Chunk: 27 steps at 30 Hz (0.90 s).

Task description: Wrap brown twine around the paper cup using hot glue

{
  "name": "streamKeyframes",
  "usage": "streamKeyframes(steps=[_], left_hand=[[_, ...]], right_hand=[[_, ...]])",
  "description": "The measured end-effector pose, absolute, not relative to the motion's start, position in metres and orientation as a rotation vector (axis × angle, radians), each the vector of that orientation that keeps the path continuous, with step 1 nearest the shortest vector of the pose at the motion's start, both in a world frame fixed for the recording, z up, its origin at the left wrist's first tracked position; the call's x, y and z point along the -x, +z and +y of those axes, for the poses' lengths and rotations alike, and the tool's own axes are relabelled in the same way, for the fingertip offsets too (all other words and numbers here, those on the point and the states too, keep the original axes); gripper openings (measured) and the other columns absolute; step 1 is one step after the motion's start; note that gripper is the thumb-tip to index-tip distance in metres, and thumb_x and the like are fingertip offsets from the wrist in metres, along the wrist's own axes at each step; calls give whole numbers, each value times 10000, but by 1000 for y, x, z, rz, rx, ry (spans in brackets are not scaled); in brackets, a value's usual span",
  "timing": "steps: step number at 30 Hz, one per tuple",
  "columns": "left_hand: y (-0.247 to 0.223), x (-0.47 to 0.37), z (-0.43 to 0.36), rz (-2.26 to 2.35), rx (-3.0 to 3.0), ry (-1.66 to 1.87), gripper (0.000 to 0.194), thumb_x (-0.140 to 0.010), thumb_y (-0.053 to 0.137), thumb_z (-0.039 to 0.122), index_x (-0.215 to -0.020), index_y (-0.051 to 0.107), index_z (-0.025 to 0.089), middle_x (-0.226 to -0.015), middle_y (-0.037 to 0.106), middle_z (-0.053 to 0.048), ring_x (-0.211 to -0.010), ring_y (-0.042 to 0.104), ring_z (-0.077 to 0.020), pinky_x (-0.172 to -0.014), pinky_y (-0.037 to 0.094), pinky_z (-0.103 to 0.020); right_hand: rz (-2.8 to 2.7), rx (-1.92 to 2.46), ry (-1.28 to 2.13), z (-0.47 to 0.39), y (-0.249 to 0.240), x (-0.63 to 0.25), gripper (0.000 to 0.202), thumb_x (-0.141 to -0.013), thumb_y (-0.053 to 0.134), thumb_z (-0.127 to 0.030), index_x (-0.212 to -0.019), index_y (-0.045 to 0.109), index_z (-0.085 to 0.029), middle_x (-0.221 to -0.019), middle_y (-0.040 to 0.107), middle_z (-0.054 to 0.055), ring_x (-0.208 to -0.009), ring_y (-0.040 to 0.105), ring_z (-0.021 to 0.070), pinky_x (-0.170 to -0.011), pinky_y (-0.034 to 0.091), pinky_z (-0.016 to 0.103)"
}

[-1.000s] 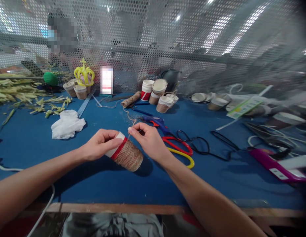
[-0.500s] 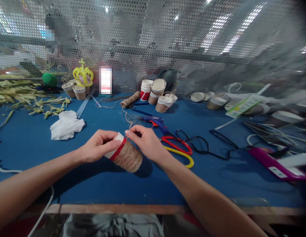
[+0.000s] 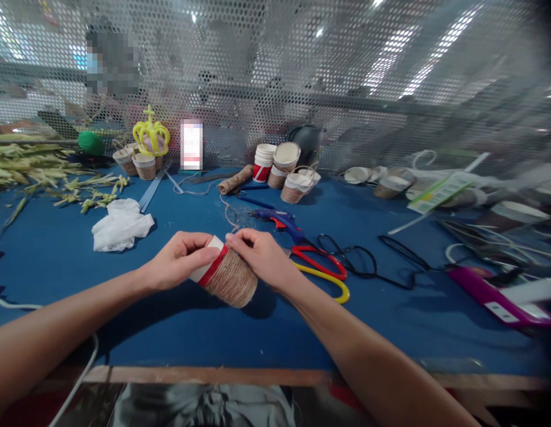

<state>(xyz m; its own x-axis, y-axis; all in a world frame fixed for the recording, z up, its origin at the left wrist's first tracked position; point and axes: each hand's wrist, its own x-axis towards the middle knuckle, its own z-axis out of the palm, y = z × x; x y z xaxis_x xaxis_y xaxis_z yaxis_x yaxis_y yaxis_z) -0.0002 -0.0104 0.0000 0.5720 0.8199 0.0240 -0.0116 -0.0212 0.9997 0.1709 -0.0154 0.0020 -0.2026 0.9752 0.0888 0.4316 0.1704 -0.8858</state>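
Note:
A paper cup (image 3: 231, 277) lies tilted in my left hand (image 3: 180, 261), which grips it by the white rim end, thumb outside. Brown twine is wound round most of its wall, leaving a red band and a white strip bare near the rim. My right hand (image 3: 252, 252) pinches the twine (image 3: 231, 220) at the upper side of the cup, close to the red band. From those fingertips the twine runs back over the table to a twine roll (image 3: 236, 179). Scissors (image 3: 322, 270) with red and yellow handles lie just right of my right hand.
Behind the hands lies a blue glue gun (image 3: 277, 220) with a black cord. Stacked cups (image 3: 265, 160) and twine-covered cups (image 3: 295, 187) stand at the back. White cloth (image 3: 121, 225) is at left, a purple power strip (image 3: 493, 296) at right. A perforated metal screen (image 3: 257, 77) rises behind.
The right fingertips have come slightly closer to the cup's wall, with the twine lying lower against it. The cup has turned very slightly; the left hand keeps its grip.

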Motion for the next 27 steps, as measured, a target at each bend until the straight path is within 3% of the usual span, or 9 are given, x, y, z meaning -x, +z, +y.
streamKeyframes(steps=[5, 11, 18, 27], left_hand=[[-2, -5, -3, 884, -1234, 995, 217, -704, 571, 321, -629, 538, 120, -535, 487, 38, -454, 399, -46, -427, 303, -155], [-4, -4, 3, 877, -1208, 1046, 257, -721, 561, 342, -595, 511, 124, -512, 459, 49, -438, 372, -46, -425, 287, -167], [-4, 2, 8, 710, -1367, 1019, 91, -673, 586, 201, -719, 562, 126, -647, 563, 23, -589, 487, -79, -588, 379, -198], [2, 0, 6, 811, -1392, 969, 156, -591, 588, 164, -737, 562, 117, -680, 582, 13, -625, 517, -103, -626, 409, -235]], right_hand=[[-1674, 1332, 1080, -11, 1, -175, 461, -825, 331, -515, -775, 587, -135, -773, 612, 75, -710, 554, 160, -642, 417, 296], [-1802, 1259, 1170, -16, 3, -175, 441, -758, 500, -491, -1029, 547, -146, -959, 625, 89, -839, 573, 186, -715, 441, 313], [-1773, 1365, 1007, -14, 4, -176, 479, -765, 490, -494, -1066, 530, -123, -975, 619, 95, -850, 573, 191, -749, 442, 336], [-1806, 1431, 893, -15, 4, -174, 484, -762, 500, -477, -1081, 522, -114, -1012, 612, 121, -878, 581, 209, -776, 441, 366]])
